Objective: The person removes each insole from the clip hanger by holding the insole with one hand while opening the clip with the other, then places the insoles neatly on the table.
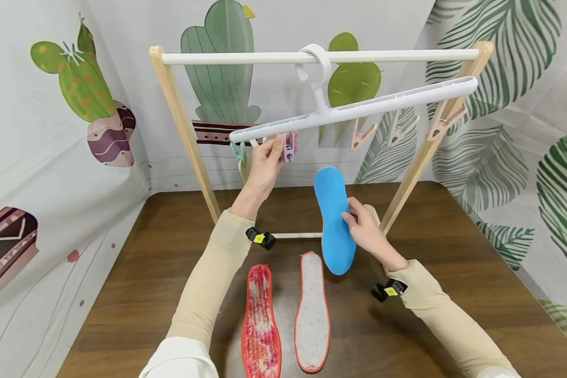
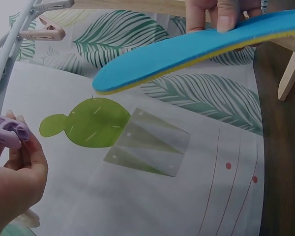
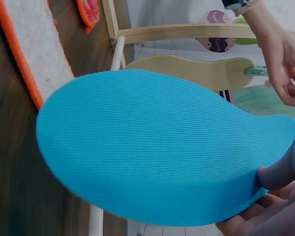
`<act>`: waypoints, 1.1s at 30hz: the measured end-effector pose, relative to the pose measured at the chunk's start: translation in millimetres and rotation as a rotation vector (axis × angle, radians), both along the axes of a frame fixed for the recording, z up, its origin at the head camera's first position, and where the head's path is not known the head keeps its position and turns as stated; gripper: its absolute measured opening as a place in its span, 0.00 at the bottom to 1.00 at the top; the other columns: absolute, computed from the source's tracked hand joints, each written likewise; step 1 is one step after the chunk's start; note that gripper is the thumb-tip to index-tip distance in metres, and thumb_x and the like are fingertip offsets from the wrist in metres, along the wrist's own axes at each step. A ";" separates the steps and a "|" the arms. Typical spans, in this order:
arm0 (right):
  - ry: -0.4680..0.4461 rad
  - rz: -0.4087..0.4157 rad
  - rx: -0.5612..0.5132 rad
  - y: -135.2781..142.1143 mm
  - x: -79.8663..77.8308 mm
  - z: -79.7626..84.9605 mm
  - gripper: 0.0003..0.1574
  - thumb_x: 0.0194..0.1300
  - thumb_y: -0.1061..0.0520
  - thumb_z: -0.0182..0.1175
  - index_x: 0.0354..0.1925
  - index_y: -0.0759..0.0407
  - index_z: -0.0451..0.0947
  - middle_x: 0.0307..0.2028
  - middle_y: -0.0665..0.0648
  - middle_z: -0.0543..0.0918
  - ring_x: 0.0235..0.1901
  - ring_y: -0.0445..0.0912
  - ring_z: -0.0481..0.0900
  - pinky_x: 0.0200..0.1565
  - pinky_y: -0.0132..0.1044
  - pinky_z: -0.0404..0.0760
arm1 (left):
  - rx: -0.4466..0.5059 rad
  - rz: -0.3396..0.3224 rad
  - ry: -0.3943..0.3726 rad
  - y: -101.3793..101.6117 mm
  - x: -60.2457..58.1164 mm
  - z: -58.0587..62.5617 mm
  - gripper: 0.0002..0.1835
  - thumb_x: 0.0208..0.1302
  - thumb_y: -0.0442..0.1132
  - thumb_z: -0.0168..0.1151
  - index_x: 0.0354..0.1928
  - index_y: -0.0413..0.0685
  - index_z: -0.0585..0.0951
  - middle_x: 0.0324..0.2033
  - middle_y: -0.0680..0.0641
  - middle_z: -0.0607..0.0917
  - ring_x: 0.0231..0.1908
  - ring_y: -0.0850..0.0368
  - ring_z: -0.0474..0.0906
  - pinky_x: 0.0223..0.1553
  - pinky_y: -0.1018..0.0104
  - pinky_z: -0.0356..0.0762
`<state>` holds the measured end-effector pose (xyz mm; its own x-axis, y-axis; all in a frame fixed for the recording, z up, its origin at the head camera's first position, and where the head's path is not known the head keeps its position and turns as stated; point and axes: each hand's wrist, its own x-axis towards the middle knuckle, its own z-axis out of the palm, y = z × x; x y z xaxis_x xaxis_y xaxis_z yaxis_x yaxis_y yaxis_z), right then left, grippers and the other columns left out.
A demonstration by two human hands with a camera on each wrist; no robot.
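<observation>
My left hand pinches a purple clothespin beneath the left half of a white clip hanger. The hanger tilts, its left end lower. In my right hand is a blue insole, gripped by its right edge with the thumb on the face and fingers behind. It stands roughly upright over the table, apart from the clothespin. The left wrist view shows the insole's yellow underside edge. A tan insole hangs from a green clothespin in the right wrist view, mostly hidden in the head view.
A wooden rack with a white top rail carries the hanger. Pink clothespins and a whitish clothespin hang on its right half. On the brown table lie a red patterned insole and a grey red-edged insole.
</observation>
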<state>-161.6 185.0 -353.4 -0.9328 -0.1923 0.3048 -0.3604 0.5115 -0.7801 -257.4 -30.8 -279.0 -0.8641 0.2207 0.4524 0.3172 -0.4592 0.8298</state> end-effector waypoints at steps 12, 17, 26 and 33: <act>-0.207 0.061 0.020 23.2 -9.6 -19.6 0.06 0.70 0.66 0.39 0.40 0.72 0.57 0.30 0.61 0.62 0.35 0.53 0.66 0.37 0.40 0.65 | 0.003 -0.024 0.001 -1.2 -0.3 0.8 0.25 0.69 0.42 0.41 0.56 0.24 0.68 0.53 0.36 0.77 0.45 0.59 0.78 0.56 0.62 0.71; -0.252 0.077 0.062 28.5 -7.8 -19.3 0.05 0.69 0.67 0.39 0.40 0.71 0.59 0.29 0.59 0.61 0.34 0.52 0.64 0.36 0.40 0.63 | 0.004 -0.018 0.011 -1.6 -0.5 1.1 0.25 0.70 0.42 0.40 0.55 0.23 0.68 0.51 0.40 0.78 0.45 0.60 0.78 0.56 0.63 0.72; -0.370 0.165 0.150 35.3 -3.6 -27.9 0.04 0.69 0.65 0.40 0.37 0.68 0.58 0.32 0.60 0.61 0.37 0.53 0.65 0.37 0.42 0.64 | 0.010 -0.018 0.015 -3.5 -1.2 -0.8 0.26 0.68 0.45 0.43 0.54 0.26 0.70 0.50 0.43 0.80 0.45 0.58 0.78 0.54 0.64 0.72; -0.531 0.226 0.233 37.5 1.3 -32.1 0.31 0.71 0.61 0.38 0.65 0.76 0.45 0.65 0.76 0.52 0.65 0.69 0.52 0.61 0.59 0.59 | -0.008 -0.035 0.013 -3.4 0.2 -2.6 0.24 0.69 0.43 0.41 0.55 0.29 0.71 0.53 0.40 0.78 0.46 0.60 0.77 0.57 0.62 0.70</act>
<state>-160.3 222.4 -385.5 -0.8737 -0.4087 -0.2637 -0.0730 0.6463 -0.7596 -257.1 -34.2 -281.6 -0.8495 0.2548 0.4620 0.3120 -0.4635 0.8293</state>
